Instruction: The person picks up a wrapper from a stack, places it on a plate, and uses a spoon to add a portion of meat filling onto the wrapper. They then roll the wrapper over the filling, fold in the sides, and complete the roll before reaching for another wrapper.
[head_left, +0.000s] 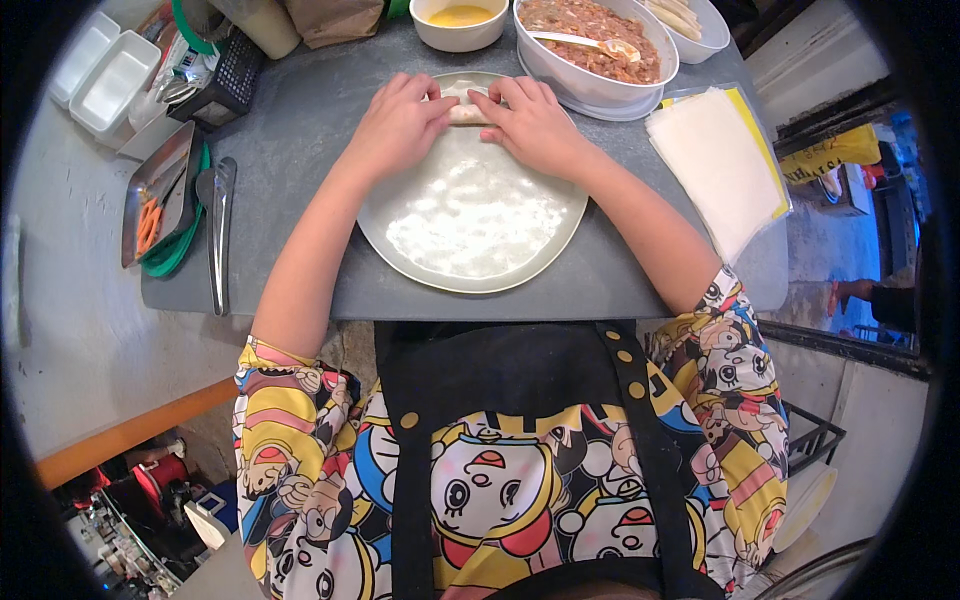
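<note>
Near the far rim of a round, glossy pale plate (465, 225), my left hand (405, 124) and my right hand (534, 127) meet over a partly rolled wrapper (469, 115). Thumbs and fingertips of both hands press on the short, pale roll from its two sides. A flat part of the wrapper shows just beyond it, and what is inside the roll cannot be seen. Past my right hand stands a white tub of minced filling (600, 45), with a white spoon (592, 43) lying in it.
To the right lies a stack of wrapper sheets (716, 165) on yellow-edged plastic. Behind are a bowl of yellow liquid (459, 16) and a bowl of pale rolls (675, 19). On the left are metal tongs (218, 240), a metal tray with orange-handled scissors (150, 223), a black basket (225, 82) and foam boxes (112, 82).
</note>
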